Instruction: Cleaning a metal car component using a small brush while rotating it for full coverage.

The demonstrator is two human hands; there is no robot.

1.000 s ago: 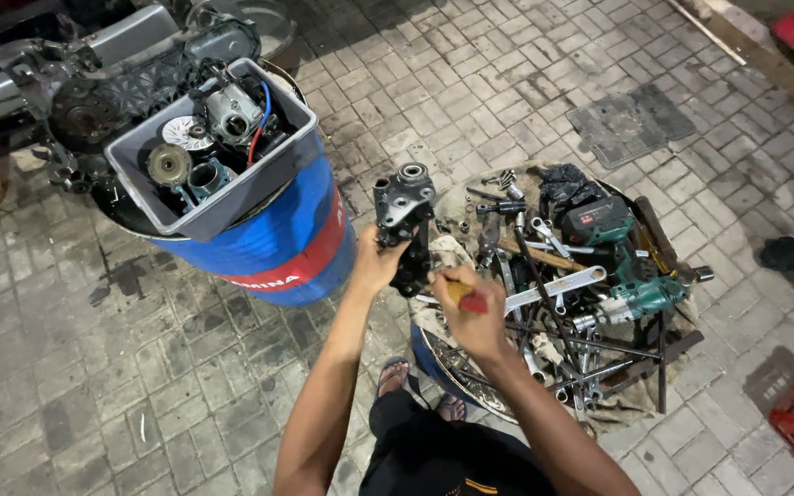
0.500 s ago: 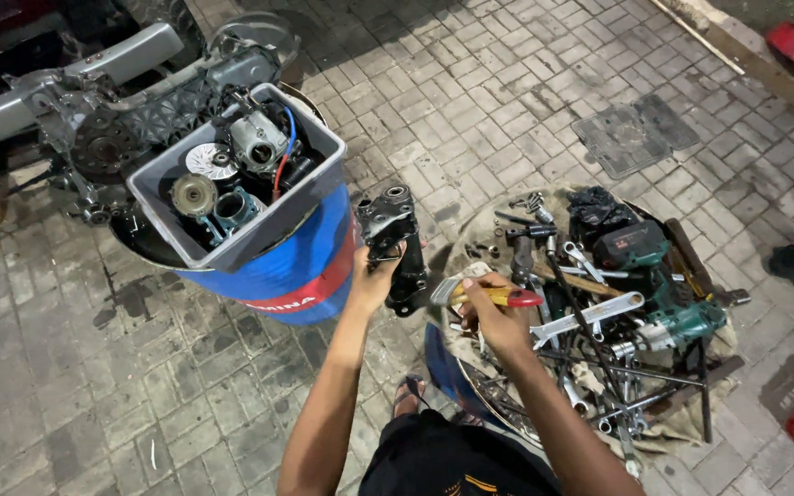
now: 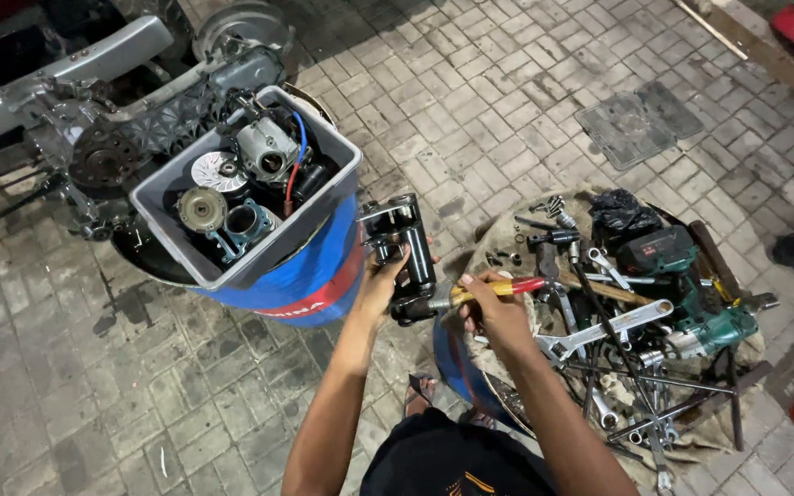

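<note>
The black engine part (image 3: 403, 257) sits upright in the left hand (image 3: 380, 285), held beside the blue drum (image 3: 310, 280), closer to it than a second ago. The right hand (image 3: 493, 308), closed on a yellow-and-red handled screwdriver (image 3: 489, 290), has brought its tip against the part's lower end, where before it hung apart; work on the part looks begun. The grey bin (image 3: 259, 262) of engine pieces and the tool pile (image 3: 636, 303) lie alongside.
</note>
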